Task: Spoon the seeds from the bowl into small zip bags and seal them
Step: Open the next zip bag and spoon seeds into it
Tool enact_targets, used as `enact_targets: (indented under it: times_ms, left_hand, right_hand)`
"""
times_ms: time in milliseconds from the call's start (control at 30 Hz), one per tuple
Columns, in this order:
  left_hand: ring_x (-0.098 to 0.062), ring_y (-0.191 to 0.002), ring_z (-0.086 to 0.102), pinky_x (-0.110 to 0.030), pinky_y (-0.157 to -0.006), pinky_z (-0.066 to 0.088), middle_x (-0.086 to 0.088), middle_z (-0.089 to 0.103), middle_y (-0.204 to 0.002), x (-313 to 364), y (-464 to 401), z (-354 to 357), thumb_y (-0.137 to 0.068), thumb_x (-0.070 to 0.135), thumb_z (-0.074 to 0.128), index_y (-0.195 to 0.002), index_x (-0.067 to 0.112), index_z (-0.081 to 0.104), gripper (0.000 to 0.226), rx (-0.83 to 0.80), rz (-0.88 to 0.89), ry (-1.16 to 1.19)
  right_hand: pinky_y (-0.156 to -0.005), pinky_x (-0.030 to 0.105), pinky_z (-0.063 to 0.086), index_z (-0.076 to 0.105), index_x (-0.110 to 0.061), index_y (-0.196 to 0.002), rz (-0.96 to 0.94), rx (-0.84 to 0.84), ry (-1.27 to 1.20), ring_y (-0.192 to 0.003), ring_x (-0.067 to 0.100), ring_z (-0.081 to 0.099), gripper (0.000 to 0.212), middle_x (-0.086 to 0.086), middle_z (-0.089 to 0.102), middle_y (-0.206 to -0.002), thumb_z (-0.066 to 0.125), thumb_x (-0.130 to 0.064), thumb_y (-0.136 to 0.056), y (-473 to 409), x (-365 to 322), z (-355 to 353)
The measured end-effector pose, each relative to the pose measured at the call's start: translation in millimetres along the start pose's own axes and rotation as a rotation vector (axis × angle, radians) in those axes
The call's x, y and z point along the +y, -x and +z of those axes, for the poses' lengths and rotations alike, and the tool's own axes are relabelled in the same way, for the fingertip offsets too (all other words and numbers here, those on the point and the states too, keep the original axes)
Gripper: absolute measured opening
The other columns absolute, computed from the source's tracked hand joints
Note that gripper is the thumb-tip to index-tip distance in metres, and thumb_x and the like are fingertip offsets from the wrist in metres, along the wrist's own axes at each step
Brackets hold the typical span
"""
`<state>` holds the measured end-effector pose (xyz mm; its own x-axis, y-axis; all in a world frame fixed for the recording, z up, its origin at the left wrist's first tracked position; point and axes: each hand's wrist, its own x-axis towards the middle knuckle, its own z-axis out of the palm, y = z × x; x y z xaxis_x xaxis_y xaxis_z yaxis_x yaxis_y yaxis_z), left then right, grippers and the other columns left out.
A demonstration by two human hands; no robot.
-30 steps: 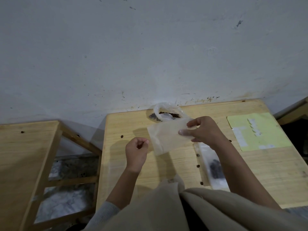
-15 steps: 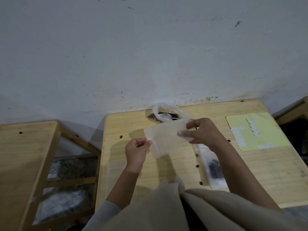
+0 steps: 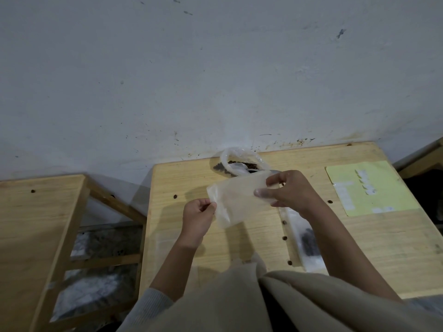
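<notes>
Hands hold one empty translucent zip bag (image 3: 236, 200) above the wooden counter (image 3: 359, 248): left hand (image 3: 197, 218) pinches its left edge, right hand (image 3: 288, 190) grips its right end. Bowl (image 3: 239, 161) of dark seeds, white spoon (image 3: 238, 167) inside, sits behind. Filled bag (image 3: 305, 243) lies under the right forearm.

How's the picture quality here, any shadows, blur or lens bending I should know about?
Head view: dim, flat light with a soft shadow under the left hand on the table; the wide lens bows the table edges; the translucent zip bag, pinched by both hands, looks hazy; the right hand is fairly sharp, its fingertips slightly smeared; the seeds in the bowl show as dark specks.
</notes>
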<state>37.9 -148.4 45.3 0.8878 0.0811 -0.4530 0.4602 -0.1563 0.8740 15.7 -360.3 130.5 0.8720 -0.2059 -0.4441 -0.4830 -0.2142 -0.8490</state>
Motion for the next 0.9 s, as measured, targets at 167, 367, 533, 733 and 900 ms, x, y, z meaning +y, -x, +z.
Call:
enact_targets:
  times_ms: [167,367,533,733,900]
  left_hand:
    - [-0.006,-0.075,0.062,-0.012,-0.063,0.045,0.000,0.067,-0.084,1.4,2.9,3.7,-0.083,0.008,0.070,-0.086,0.012,0.064,0.008,0.213,0.091,-0.033]
    - [-0.007,-0.068,0.056,-0.004,-0.058,0.042,0.002,0.060,-0.073,1.4,5.1,2.3,-0.087,0.007,0.064,-0.080,0.010,0.060,0.008,0.211,0.228,-0.221]
    - [-0.007,-0.065,0.055,-0.012,-0.058,0.041,0.001,0.060,-0.072,-0.5,2.0,1.0,-0.088,0.010,0.063,-0.081,0.007,0.063,0.008,0.186,0.132,-0.198]
    - [-0.014,-0.074,0.061,-0.020,-0.063,0.045,-0.004,0.069,-0.082,-0.6,-4.1,-3.0,-0.086,0.010,0.065,-0.078,0.008,0.066,0.009,0.147,-0.007,-0.080]
    - [-0.017,-0.075,0.060,-0.024,-0.062,0.043,-0.008,0.067,-0.080,3.6,-3.8,-5.3,-0.089,0.008,0.060,-0.072,0.010,0.061,0.017,0.051,-0.074,-0.053]
  right_hand:
    - [-0.062,0.028,0.058,0.063,-0.006,-0.091,-0.007,0.014,-0.003,-0.079,0.014,0.062,0.040,-0.004,0.055,-0.096,0.087,-0.022,-0.064,-1.1,3.2,4.5]
    - [-0.060,0.026,0.056,0.062,-0.009,-0.090,-0.013,0.025,-0.011,-0.082,0.016,0.064,0.042,-0.004,0.056,-0.099,0.088,-0.026,-0.062,-1.2,4.3,9.8]
    - [-0.059,0.024,0.055,0.062,-0.009,-0.087,-0.011,0.009,-0.001,-0.081,0.015,0.063,0.040,-0.002,0.056,-0.099,0.088,-0.025,-0.062,-1.2,4.6,9.0]
    - [-0.061,0.027,0.056,0.062,-0.009,-0.088,-0.009,0.009,0.004,-0.079,0.015,0.063,0.038,-0.004,0.056,-0.096,0.088,-0.022,-0.062,-1.9,4.7,6.7]
    - [-0.062,0.027,0.057,0.061,-0.012,-0.085,-0.017,0.002,0.037,-0.078,0.014,0.063,0.037,-0.005,0.055,-0.095,0.089,-0.020,-0.061,-3.9,4.9,4.4]
